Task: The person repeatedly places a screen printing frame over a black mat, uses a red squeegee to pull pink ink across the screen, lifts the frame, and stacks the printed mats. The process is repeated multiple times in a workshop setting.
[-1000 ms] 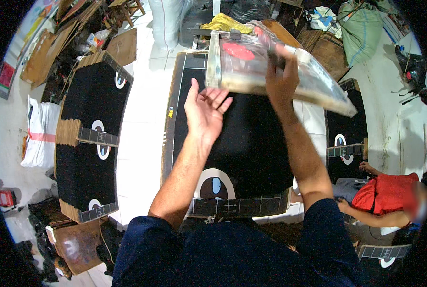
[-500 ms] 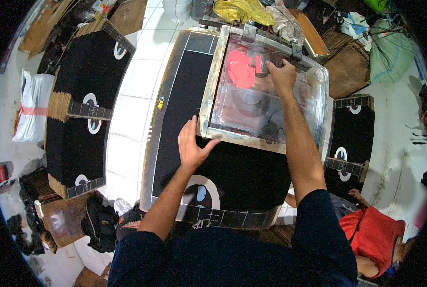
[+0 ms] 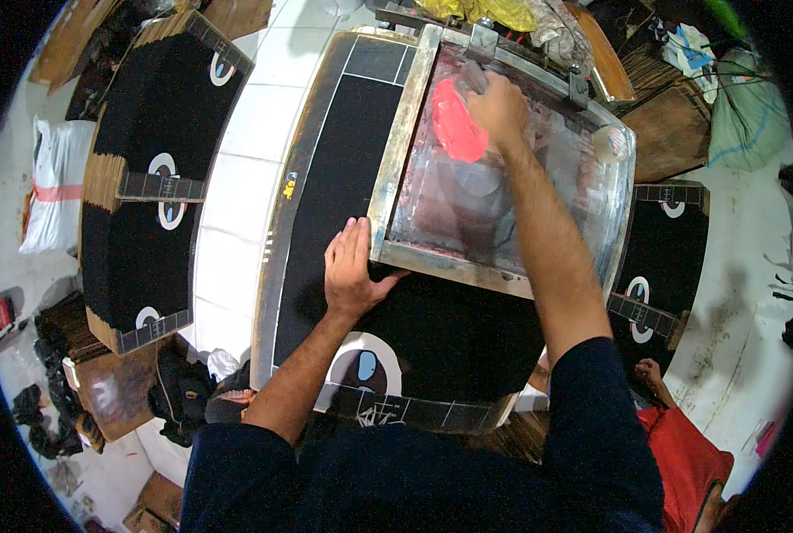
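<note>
Right fingers (image 3: 483,105) grip a dark squeegee (image 3: 474,77), pink ink (image 3: 457,127) just left of them; left fingers (image 3: 351,238) lie outstretched, the screen frame (image 3: 401,142) at their right.

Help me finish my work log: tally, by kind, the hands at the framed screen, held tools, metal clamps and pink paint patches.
Hands: 2 (left hand, right hand)
Tool: 1
Clamps: 2 (left clamp, right clamp)
Pink patch: 1
Total: 6

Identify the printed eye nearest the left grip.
The eye on the middle panel, below the left grip; others are farther, on the left stack and right stack.
</note>
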The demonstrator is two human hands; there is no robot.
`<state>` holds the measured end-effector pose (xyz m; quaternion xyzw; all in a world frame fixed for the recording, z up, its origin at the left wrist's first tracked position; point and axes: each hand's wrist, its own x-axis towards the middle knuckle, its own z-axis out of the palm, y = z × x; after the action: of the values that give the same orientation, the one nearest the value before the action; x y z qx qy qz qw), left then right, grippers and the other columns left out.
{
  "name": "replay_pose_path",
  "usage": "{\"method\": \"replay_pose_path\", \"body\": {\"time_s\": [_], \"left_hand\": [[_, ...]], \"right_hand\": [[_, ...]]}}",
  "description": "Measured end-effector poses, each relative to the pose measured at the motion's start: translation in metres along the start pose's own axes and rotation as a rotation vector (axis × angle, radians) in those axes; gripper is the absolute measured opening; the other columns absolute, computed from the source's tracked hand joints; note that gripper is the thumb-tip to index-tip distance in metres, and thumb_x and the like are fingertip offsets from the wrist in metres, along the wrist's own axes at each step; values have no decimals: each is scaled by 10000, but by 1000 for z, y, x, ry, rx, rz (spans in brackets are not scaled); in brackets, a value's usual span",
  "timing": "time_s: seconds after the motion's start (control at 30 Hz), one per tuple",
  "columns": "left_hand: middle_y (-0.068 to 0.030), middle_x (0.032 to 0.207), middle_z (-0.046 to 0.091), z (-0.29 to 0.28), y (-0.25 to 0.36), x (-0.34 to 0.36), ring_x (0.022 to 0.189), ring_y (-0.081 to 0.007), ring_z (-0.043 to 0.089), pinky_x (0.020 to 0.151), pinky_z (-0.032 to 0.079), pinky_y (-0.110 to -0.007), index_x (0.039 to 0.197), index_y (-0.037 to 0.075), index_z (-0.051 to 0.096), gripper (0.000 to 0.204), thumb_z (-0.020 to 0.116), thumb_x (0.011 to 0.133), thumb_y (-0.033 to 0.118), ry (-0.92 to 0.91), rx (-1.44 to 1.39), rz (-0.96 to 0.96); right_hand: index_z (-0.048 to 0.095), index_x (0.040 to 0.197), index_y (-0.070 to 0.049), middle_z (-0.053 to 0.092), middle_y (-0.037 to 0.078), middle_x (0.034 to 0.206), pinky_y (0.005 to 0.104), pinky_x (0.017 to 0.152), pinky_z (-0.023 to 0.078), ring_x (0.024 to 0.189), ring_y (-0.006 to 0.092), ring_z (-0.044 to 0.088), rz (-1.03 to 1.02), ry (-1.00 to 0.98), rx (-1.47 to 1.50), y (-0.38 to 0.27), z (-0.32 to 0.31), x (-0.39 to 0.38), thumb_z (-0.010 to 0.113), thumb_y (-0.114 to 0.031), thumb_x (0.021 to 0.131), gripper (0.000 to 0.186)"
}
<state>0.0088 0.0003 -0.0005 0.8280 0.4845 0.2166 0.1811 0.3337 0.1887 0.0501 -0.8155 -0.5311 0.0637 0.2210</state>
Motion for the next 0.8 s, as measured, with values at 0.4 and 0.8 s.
{"method": "replay_pose_path", "body": {"time_s": [0.4, 0.8], "left_hand": [[-218, 1490, 503, -3, -2, 1, 1424, -368, 465, 1174, 363, -521, 1542, -24, 353, 1159, 935, 648, 430, 14, -42, 1], [-197, 1504, 491, -3, -4, 0, 1435, -358, 453, 1174, 357, -536, 1552, -17, 341, 1149, 926, 668, 428, 3, -49, 1]], "right_hand": [[704, 1103, -102, 722, 162, 1051, 487, 863, 539, 1010, 397, 677, -609, -285, -38, 30, -31, -17, 737, -55, 766, 342], [674, 1072, -102, 703, 129, 1009, 495, 879, 516, 1001, 380, 648, -610, -121, -143, 19, -8, 9, 748, -66, 743, 339]]}}
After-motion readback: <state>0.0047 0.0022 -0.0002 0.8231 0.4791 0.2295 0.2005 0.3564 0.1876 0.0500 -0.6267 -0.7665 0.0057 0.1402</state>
